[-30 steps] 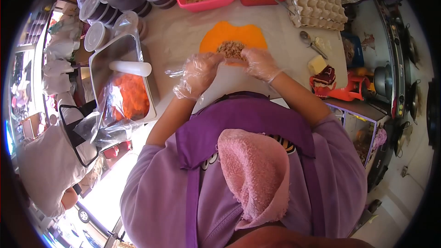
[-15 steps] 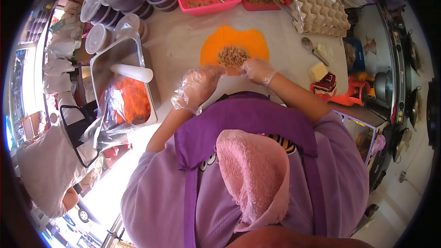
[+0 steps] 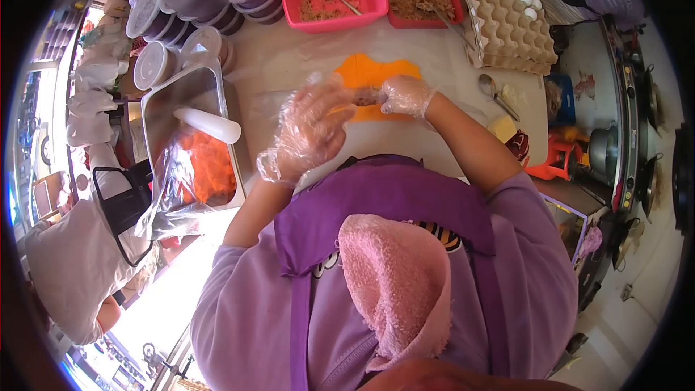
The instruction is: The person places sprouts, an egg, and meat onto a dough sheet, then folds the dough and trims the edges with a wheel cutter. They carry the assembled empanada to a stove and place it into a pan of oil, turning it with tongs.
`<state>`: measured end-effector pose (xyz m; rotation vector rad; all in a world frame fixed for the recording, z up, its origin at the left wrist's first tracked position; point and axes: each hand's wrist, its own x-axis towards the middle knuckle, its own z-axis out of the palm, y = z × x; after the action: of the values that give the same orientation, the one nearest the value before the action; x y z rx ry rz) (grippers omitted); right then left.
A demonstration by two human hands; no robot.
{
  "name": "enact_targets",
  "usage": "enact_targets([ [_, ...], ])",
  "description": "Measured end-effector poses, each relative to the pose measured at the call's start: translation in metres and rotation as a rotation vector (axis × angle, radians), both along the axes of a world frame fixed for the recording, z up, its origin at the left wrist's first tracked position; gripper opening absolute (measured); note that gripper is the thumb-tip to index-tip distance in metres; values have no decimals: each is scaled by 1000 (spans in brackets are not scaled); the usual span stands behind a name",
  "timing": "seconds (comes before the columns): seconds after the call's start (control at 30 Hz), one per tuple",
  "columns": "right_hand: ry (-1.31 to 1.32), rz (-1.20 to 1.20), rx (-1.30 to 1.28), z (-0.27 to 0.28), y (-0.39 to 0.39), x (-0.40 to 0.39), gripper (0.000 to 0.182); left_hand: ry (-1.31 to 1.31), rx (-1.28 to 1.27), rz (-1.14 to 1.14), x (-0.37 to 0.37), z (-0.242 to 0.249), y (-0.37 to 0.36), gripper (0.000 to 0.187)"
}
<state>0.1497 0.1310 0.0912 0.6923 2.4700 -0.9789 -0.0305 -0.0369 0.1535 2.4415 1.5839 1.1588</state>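
A thin orange wrapper [image 3: 378,68] lies on the table, partly folded, with a strip of shredded filling [image 3: 368,96] across its middle. My right hand [image 3: 405,97], in a clear plastic glove, has its fingers curled at the right end of the filling, closed on the wrapper. My left hand [image 3: 317,124], gloved the same way, is at the left side with its fingers stretched out, fingertips overlapping the wrapper's left edge. Part of the wrapper is hidden behind both hands.
Behind stand a pink tub [image 3: 334,25] with a spoon and a red tray [image 3: 427,23] of shredded filling. An egg carton [image 3: 499,25] sits back right, near a spoon [image 3: 499,98]. At left, a metal tray [image 3: 239,166] holds orange dough [image 3: 206,166] and a white rolling pin [image 3: 208,125].
The near edge of the wrapper has been folded up, and less filling shows. My left hand has let go and lifted with fingers extended. My right hand stays near the filling's right end.
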Motion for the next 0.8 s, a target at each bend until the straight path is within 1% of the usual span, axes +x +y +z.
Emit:
enact_targets([
  [0.03,9,43,-3,-3,4,-2,26,-68,15,-96,9,-7,-1,32],
  [0.07,8,45,-2,-8,7,-3,26,-69,16,-95,15,-22,0,32],
  [0.13,36,-90,-87,-18,11,-3,18,-176,-256,-389,24,-63,-2,30],
  [0.2,-5,-85,-78,-6,12,-9,18,-195,-241,-413,26,-103,1,30],
  [0.23,-46,-84,-71,-3,13,-11,17,-213,-227,-439,26,-108,4,30],
  [0.27,-48,-83,-70,-5,15,-12,17,-215,-226,-438,25,-113,5,30],
  [0.33,-42,23,-91,-15,22,-15,16,-154,-200,-411,24,-114,8,28],
  [0.37,-45,27,-95,-23,26,-17,16,-157,-203,-407,25,-116,9,28],
  [0.43,-24,118,-127,-32,32,-19,27,-91,-180,-408,31,-123,12,34],
  [0.47,-23,120,-127,-35,36,-18,27,-91,-180,-406,34,-127,14,34],
  [0.53,-8,46,-212,-30,38,-19,27,110,-218,-346,40,-139,14,38],
  [0.57,-9,47,-212,-30,38,-20,27,109,-219,-344,44,-145,14,38],
  [0.63,-53,63,-85,-30,40,-22,26,203,-160,-212,49,-152,16,48],
  [0.67,-55,64,-86,-34,41,-22,26,201,-161,-211,50,-156,16,48],
  [0.73,-52,8,-156,-42,45,-24,25,359,-211,-129,51,-156,17,57],
  [0.77,-54,11,-160,-46,47,-23,25,357,-216,-127,52,-157,16,57],
  [0.8,-48,17,-197,-47,50,-24,27,389,-209,-114,51,-158,17,60],
])
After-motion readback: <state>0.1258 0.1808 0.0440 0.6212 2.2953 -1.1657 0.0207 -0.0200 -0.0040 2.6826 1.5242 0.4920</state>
